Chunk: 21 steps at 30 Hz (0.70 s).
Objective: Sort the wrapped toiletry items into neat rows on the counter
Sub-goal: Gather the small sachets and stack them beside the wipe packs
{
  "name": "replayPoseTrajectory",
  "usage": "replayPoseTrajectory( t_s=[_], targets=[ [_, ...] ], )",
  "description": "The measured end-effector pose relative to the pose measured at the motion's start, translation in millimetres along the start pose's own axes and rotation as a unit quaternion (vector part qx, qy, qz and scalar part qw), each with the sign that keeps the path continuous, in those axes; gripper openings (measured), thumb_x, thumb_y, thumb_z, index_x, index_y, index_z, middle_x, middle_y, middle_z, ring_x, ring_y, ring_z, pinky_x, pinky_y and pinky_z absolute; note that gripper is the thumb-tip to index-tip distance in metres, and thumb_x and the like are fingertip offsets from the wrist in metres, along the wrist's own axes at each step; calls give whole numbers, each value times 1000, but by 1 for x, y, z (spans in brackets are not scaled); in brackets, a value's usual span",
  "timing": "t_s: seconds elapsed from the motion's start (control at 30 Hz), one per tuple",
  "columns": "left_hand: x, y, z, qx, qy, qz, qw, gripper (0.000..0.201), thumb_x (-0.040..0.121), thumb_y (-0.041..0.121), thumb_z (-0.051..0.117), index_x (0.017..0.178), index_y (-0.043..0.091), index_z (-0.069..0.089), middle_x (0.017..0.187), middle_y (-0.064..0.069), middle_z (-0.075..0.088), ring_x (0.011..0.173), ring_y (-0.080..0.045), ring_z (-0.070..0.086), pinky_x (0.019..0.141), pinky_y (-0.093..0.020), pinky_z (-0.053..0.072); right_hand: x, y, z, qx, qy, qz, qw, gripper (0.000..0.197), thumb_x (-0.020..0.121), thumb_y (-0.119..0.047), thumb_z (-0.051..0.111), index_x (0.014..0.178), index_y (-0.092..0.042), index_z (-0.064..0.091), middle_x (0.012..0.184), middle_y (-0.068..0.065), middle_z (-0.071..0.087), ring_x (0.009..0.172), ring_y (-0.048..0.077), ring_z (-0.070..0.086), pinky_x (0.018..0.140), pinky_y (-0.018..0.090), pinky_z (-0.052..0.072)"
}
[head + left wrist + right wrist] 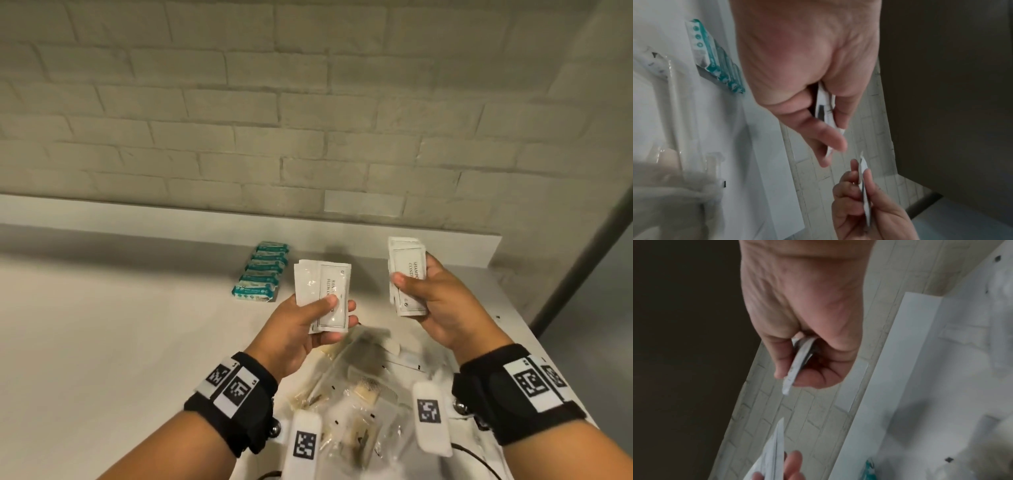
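Observation:
My left hand (322,318) holds a small stack of white sachets (323,291) above the counter, thumb on top and fingers beneath; the left wrist view shows these sachets (823,104) edge-on in the grip. My right hand (416,294) grips a second stack of white sachets (407,267) upright, a little higher and to the right; in the right wrist view this stack (797,363) sits between thumb and fingers. A row of several teal-wrapped items (262,274) lies on the counter, left of both hands.
A loose pile of clear-wrapped toiletries (363,394), combs among them, lies below my hands near the counter's front. The white counter (120,325) runs left. A raised white ledge (171,219) and a brick wall stand behind. The counter ends at the right.

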State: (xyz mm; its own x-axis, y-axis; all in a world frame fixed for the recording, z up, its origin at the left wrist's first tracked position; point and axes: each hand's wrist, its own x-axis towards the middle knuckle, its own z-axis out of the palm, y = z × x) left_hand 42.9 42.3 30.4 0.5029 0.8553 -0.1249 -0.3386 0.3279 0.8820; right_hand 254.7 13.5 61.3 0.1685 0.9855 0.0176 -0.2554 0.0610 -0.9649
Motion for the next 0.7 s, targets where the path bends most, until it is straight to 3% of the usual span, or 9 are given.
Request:
replayPoseTrajectory(
  t_s=[0.07, 0.17, 0.2, 0.27, 0.33, 0.4, 0.5, 0.63, 0.7],
  targets=[
    [-1, -2, -2, 68, 21, 15, 997, 27, 91, 17, 61, 117, 12, 61, 101, -14, 74, 84, -28, 72, 43, -18, 43, -5, 2, 1, -53, -31, 7, 998, 39, 92, -1, 53, 124, -23, 53, 86, -2, 66, 65, 11, 61, 44, 24, 44],
    [2, -4, -8, 154, 33, 28, 987, 31, 86, 22, 68, 113, 8, 61, 92, -14, 74, 66, -24, 69, 43, -20, 33, -11, 0, 6, -122, -54, -2, 991, 24, 95, -10, 53, 117, -20, 54, 76, 0, 64, 52, 9, 58, 40, 21, 38],
    [3, -3, -9, 183, 22, 28, 982, 33, 86, 24, 69, 112, 6, 61, 94, -17, 73, 63, -23, 67, 43, -20, 33, -12, -1, 9, -135, -60, -12, 989, 21, 95, -11, 53, 114, -20, 55, 79, 3, 66, 55, 11, 60, 43, 23, 42],
    [4, -2, -11, 223, -7, 21, 974, 33, 85, 26, 70, 110, 6, 62, 95, -20, 73, 59, -21, 65, 43, -20, 34, -13, -4, 14, -162, -65, -37, 984, 21, 94, -13, 56, 114, -18, 58, 92, 7, 70, 74, 17, 66, 60, 29, 54],
    [3, 1, -10, 220, -38, 15, 975, 31, 84, 27, 71, 107, 8, 63, 92, -20, 72, 59, -19, 64, 43, -20, 37, -13, -5, 18, -183, -77, -38, 979, 22, 94, -13, 56, 115, -15, 60, 100, 7, 72, 85, 18, 69, 71, 27, 55],
    [1, 4, -8, 163, -78, 9, 984, 29, 80, 18, 74, 106, 11, 65, 89, -14, 72, 62, -17, 64, 45, -20, 42, -15, -2, 23, -195, -98, -23, 976, 23, 94, -12, 56, 117, -11, 60, 104, 7, 73, 89, 18, 70, 74, 25, 56],
    [1, 6, -10, 109, -100, 18, 989, 35, 77, 1, 73, 109, 14, 65, 90, -7, 71, 67, -13, 63, 52, -20, 48, -18, 8, 28, -205, -87, -19, 975, 26, 94, -16, 58, 119, -10, 58, 108, 8, 73, 97, 22, 71, 83, 31, 57],
    [3, 7, -15, 178, -43, 17, 983, 32, 80, -5, 69, 110, 6, 63, 86, -11, 70, 61, -15, 63, 48, -21, 47, -18, 21, 26, -231, -40, -12, 972, 27, 92, -19, 62, 118, -12, 60, 107, 6, 73, 99, 24, 70, 90, 42, 55],
    [3, 7, -18, 222, -42, 1, 974, 34, 80, -5, 70, 110, 4, 60, 82, -9, 72, 58, -15, 63, 46, -21, 46, -16, 16, 23, -218, -39, -7, 975, 24, 91, -15, 63, 115, -12, 62, 104, 6, 74, 96, 22, 70, 84, 35, 57]
  ],
)
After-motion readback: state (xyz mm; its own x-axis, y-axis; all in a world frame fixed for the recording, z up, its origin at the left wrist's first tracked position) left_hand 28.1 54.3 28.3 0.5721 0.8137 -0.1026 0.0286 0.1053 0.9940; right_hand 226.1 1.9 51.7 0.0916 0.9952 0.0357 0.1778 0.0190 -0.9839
